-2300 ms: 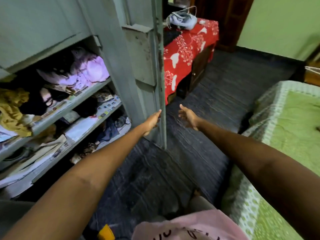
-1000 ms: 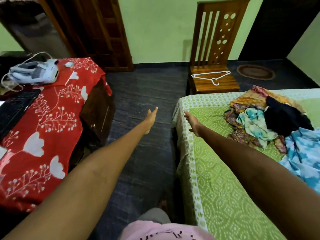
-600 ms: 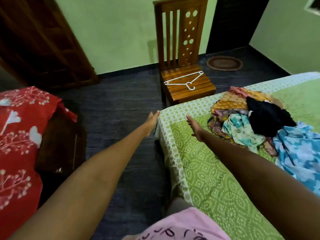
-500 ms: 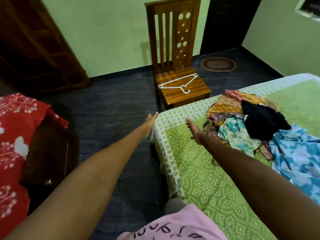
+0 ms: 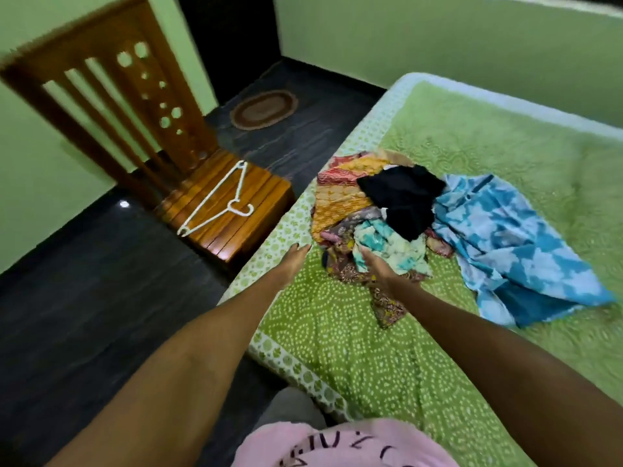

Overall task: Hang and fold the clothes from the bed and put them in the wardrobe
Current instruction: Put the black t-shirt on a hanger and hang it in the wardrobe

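Multicoloured crumpled clothes lie heaped on the green bed.

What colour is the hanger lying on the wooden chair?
White. The hanger lies flat on the chair seat, clearest in the head view.

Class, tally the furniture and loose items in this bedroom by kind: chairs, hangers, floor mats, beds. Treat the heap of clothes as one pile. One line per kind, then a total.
Wooden chair: 1
White hanger, lying on the chair seat: 1
Oval floor mat: 1
Bed with green cover: 1
Pile of clothes on the bed: 1
Total: 5
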Tool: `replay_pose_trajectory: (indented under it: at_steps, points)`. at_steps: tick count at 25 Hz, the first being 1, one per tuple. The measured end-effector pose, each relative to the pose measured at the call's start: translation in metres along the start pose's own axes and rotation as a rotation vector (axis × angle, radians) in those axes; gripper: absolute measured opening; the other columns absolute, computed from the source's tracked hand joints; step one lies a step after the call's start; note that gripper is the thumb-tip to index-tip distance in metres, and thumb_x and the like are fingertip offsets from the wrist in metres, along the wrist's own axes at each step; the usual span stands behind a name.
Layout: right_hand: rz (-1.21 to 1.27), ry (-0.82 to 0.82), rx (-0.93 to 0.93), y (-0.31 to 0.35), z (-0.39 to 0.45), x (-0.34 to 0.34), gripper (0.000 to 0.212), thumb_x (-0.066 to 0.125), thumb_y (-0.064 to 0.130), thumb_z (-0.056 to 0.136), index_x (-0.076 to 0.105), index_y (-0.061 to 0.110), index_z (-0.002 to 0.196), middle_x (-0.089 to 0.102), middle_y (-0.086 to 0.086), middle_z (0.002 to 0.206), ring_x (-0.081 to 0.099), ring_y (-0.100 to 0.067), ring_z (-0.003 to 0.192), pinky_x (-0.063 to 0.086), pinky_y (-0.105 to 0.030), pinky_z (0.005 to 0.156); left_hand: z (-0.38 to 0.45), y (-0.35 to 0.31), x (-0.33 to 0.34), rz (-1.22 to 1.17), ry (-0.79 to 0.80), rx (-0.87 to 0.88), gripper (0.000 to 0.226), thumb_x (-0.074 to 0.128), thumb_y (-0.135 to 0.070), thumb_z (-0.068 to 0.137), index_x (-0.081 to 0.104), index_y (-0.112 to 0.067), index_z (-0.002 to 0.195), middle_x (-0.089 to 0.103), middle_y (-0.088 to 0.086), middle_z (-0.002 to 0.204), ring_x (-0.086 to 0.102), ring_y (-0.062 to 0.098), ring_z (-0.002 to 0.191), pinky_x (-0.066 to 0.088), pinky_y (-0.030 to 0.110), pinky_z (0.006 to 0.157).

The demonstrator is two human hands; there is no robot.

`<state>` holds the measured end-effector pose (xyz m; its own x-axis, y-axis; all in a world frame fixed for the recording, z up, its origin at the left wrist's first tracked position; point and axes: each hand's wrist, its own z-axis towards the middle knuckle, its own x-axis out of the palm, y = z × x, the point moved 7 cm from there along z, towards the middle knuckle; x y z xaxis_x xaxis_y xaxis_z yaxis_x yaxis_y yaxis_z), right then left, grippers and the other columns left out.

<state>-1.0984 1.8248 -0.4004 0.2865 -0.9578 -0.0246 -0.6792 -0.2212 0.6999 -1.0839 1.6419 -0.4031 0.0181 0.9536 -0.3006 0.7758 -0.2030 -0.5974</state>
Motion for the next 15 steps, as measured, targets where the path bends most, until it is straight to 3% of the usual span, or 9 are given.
replay_pose_trajectory:
  at_steps: [4,7,10,13,15]
  points:
    - [0.132,-0.188,0.061,-0.003,0.029,-0.037,0.056,0.031,0.039,0.101,0.024,0.008,0.147,0.02,-0.01,0.155,0.019,-0.026,0.143,0.018,-0.041,0.112,0.045,-0.056,0.037,0.136,0.245,0.111,0.067,0.038,-0.053,0.093,0.031,-0.014,0.146,0.012,0.003,0.157,0.018,0.022,0.143,0.025,0.034,0.109]
    - [0.228,-0.293,0.126,-0.002,0.05,-0.054,0.058,0.036,0.043,0.099,0.028,0.009,0.146,0.025,-0.008,0.154,0.023,-0.027,0.141,0.022,-0.044,0.11,0.076,-0.078,0.052,0.187,0.3,0.084,0.065,0.039,-0.045,0.098,0.018,-0.014,0.15,0.012,0.005,0.157,0.018,0.026,0.143,0.025,0.038,0.111]
    - [0.289,-0.335,0.167,-0.006,0.081,-0.064,0.057,0.038,0.043,0.098,0.032,0.009,0.144,0.03,-0.008,0.151,0.03,-0.028,0.138,0.028,-0.046,0.106,0.112,-0.09,0.073,0.229,0.37,0.075,0.061,0.039,-0.04,0.099,0.017,-0.015,0.15,0.012,0.006,0.157,0.02,0.026,0.142,0.026,0.038,0.111]
    - [0.248,-0.382,0.153,-0.012,0.125,-0.08,0.044,0.04,0.031,0.1,0.042,0.004,0.135,0.041,-0.013,0.142,0.042,-0.031,0.127,0.035,-0.042,0.099,0.151,-0.093,0.094,0.239,0.349,0.075,0.053,0.039,-0.029,0.101,0.023,-0.012,0.148,0.019,0.008,0.155,0.025,0.026,0.14,0.029,0.033,0.107]
    - [0.055,-0.553,0.051,-0.006,0.15,-0.104,0.03,0.046,0.014,0.097,0.053,-0.001,0.122,0.052,-0.019,0.13,0.051,-0.03,0.114,0.04,-0.035,0.09,0.169,-0.095,0.103,0.2,0.295,0.098,0.049,0.041,-0.021,0.101,0.028,-0.009,0.146,0.03,0.009,0.151,0.035,0.026,0.135,0.035,0.027,0.098]
